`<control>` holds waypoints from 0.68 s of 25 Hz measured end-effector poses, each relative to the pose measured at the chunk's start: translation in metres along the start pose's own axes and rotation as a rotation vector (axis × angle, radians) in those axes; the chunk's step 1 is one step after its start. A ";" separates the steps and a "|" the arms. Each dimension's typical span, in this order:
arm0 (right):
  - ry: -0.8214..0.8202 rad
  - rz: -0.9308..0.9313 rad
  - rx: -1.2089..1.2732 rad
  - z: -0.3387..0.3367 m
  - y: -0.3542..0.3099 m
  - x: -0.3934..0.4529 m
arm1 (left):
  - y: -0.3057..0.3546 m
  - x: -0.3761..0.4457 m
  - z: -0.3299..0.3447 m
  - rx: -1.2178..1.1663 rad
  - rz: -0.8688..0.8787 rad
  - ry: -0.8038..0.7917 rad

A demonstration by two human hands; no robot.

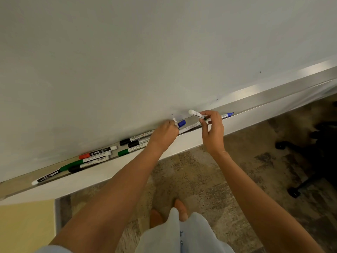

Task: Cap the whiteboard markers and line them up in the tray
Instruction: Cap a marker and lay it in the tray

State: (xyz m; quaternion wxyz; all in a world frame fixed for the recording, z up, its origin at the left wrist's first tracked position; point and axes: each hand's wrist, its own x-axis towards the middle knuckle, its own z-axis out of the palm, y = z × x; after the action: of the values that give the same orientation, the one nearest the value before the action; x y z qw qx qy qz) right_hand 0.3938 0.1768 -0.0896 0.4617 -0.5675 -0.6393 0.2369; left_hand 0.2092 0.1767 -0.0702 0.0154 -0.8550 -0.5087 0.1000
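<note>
Head view looks down along a whiteboard (pixel 145 61) to its metal tray (pixel 255 110), which runs from lower left up to the right edge. The right hand (pixel 213 132) has thumb and forefinger curled to pinch a white-barrelled marker (pixel 196 114) just above the tray; its other fingers are loosely bent, and the marker's rounded white end points left, tilted slightly up. The left hand (pixel 165 134) is closed down into the tray with knuckles up, its fingertips pinching a blue cap (pixel 181 123) (whether that cap sits on a marker or is loose cannot be told, since the fingers hide its near end). Between the two hands a white marker body (pixel 190 127) lies flat in the tray. Past the right hand, toward the tray's right end, lies a blue-tipped marker (pixel 227 115). Left of the left hand three markers lie side by side: two with black caps (pixel 135 140) and one with a green cap (pixel 127 151). Further toward the tray's left end is a cluster with a red cap (pixel 97 153), a green cap (pixel 80 162) and a black cap (pixel 85 167), then a lone black marker (pixel 48 177) near the left end. A patterned carpet (pixel 200 176) lies below.
</note>
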 end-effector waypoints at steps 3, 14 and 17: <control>-0.004 0.024 0.002 0.002 -0.002 -0.006 | -0.002 -0.003 0.000 -0.223 -0.127 -0.031; -0.026 0.239 0.175 0.016 -0.026 -0.026 | -0.006 -0.007 0.011 -0.448 -0.157 0.114; 0.001 0.349 0.304 0.021 -0.037 -0.029 | -0.006 -0.020 0.010 -0.815 -0.252 0.213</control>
State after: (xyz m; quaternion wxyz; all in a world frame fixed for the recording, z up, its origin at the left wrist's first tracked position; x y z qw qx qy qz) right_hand 0.3550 0.1453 -0.0778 0.4942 -0.5937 -0.4881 0.4062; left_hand 0.1931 0.1618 -0.0764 -0.2589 -0.7278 -0.6026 -0.2002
